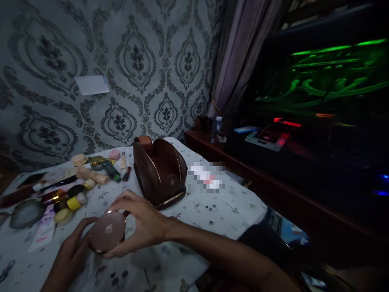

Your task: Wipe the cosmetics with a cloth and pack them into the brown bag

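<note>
Head view: right hand (146,222) pinches round, glossy mauve-brown case (107,236) between both hands; left hand (68,253) touches opposite edge, its grip unclear. Open dark-brown leather bag (159,178) stands just beyond right hand, farther from left.

Straight beyond the right hand's (148,223) fingers, a strip of cloth (101,198) runs free, pinching tight between the dark red tube (127,174) and the brown bag (161,180)! That bag blocks ahead-right, though its gaping top admits a hand from above. Ahead of the left hand's (71,247) fingers, a white tube (44,233) and yellow jar (77,201) crowd the way. Between both hands' fingers, the round compact (108,231) plugs the gap.
</note>
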Available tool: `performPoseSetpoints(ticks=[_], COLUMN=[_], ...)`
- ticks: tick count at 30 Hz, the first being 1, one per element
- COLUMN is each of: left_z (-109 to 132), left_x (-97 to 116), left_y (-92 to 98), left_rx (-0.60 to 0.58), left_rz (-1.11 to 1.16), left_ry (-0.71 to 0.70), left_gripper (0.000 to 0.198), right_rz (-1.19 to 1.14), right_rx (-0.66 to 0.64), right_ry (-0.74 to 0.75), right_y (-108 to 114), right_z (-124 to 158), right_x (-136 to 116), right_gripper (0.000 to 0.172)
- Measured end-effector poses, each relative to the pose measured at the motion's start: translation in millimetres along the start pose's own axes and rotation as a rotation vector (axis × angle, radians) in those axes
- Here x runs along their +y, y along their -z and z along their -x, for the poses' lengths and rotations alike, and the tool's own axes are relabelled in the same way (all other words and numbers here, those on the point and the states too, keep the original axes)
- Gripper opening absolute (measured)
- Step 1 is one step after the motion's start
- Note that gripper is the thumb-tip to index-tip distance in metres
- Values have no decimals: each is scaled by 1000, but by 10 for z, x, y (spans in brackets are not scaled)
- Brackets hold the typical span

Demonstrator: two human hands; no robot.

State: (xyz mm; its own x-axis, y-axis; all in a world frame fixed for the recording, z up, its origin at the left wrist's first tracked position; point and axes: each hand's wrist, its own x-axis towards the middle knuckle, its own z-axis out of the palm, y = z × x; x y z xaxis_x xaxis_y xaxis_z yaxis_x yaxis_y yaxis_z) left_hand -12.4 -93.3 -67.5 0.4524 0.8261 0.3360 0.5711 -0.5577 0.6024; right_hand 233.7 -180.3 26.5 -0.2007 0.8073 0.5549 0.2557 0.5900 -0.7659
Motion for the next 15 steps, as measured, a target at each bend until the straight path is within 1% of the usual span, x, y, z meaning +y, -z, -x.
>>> performPoseSetpoints(ticks=[2, 3, 5, 7, 9, 10, 13, 15], left_z=[4, 5, 3, -10, -28, -35, -32, -11], left_x=[16, 33, 65, 77, 70, 66, 89, 144], left_y=[22, 27, 25, 21, 27, 32, 38, 18], left_rx=[-51, -44, -7, 22, 11, -7, -35, 2], left_rz=[35, 25, 5, -1, -6, -9, -6, 17], left_ry=[46, 74, 101, 101, 94, 94, 115, 140], left_gripper=[49, 48, 48, 49, 48, 48, 46, 48], right_rz=[10, 25, 11, 15, 117, 150, 246, 403], right_rx=[66, 116, 266, 436, 545, 567, 570, 508], right_ry=[4, -13, -106, -211, -257, -279, -429, -495], right_y=[293, 449, 757, 1032, 1248, 1329, 1463, 1480], right_z=[-49, -85, -187, -321, -464, -530, -687, -767], right_x=[-159, -232, -332, -333, -220, -130, 175, 326], right_gripper=[60, 56, 52, 42, 34, 34, 31, 30])
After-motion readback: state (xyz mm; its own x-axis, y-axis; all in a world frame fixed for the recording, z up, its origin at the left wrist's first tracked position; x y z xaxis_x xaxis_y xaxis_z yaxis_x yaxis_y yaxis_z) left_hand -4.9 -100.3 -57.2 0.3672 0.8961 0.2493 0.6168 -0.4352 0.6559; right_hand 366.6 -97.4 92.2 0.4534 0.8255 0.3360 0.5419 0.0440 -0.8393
